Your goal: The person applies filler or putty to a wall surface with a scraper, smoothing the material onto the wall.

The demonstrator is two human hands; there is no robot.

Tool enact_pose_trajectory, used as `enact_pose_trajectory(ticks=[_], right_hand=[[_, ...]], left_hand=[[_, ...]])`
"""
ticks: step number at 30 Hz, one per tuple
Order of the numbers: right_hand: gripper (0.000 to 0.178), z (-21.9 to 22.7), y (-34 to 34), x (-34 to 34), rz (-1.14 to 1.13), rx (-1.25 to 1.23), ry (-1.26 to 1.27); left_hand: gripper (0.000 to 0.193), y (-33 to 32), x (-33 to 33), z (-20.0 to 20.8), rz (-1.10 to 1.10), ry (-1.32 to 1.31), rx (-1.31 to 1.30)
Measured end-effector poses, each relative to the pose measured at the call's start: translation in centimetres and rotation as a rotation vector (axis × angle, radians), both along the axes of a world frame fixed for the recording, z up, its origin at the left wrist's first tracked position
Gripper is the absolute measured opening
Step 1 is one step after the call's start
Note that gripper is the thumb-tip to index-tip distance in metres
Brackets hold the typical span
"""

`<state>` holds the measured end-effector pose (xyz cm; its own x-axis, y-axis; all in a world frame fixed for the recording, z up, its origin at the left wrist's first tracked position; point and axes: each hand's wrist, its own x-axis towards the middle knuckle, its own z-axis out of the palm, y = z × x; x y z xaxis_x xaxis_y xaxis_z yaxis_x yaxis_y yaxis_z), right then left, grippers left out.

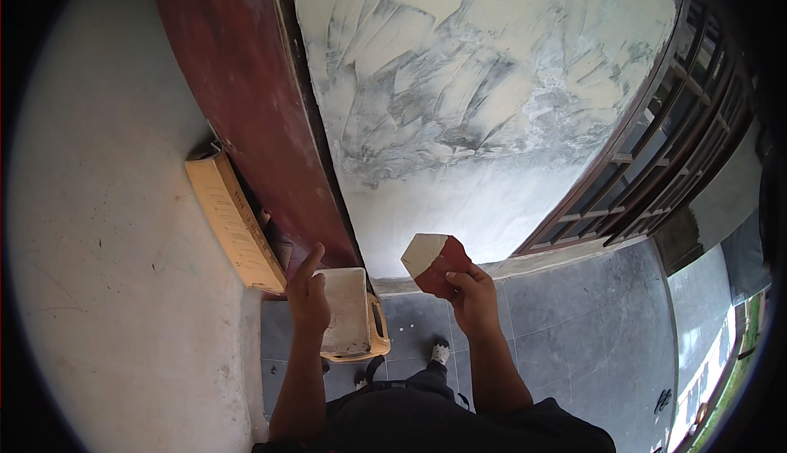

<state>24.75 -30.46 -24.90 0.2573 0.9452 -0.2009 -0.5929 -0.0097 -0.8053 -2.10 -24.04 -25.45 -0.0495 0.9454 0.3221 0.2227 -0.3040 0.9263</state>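
Observation:
My right hand (473, 293) pinches a red, flat putty spreader (447, 277) between thumb and fingers, in front of the lower wall. Pale cream putty (423, 252) covers its far left end. My left hand (309, 295) is raised with the index finger stretched up, and I see nothing in it; its other fingers are partly hidden. It overlaps the left edge of a worn, cream-topped rectangular stand (348, 309) with yellow plastic sides. Ahead, the wall (467, 84) bears uneven cream and grey trowel strokes above a smoother whitish band.
A dark red door panel or post (246, 84) rises left of the coated wall. A tall yellow-brown cardboard box (236, 222) leans by it. Dark wooden window grilles (656, 150) project on the right. Grey tiles (566, 330) cover the floor, and a plain wall (123, 232) stands left.

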Motion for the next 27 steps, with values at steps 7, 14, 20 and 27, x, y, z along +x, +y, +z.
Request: enact_pose_trajectory(ticks=[7,14,20,27], right_hand=[[0.038,-0.6,-2.8,-7.9,-0.005,-0.031,0.062],[0.034,-0.7,-3.1,-10.0,-0.011,-0.066,-0.011],[0.033,-5.4,-1.1,-10.0,0.013,-0.175,-0.235],[0.031,-18.8,1.8,-11.3,0.237,-0.366,-0.485]], left_hand=[[0.049,-2.3,-6.5,1.3,-0.039,0.022,-0.05],[0.048,-2.2,-10.2,-1.5,0.006,-0.066,-0.088],[0.046,-1.9,-12.0,-6.7,0.159,0.036,-0.164],[0.046,-4.7,-13.5,-21.0,0.34,0.122,-0.533]])
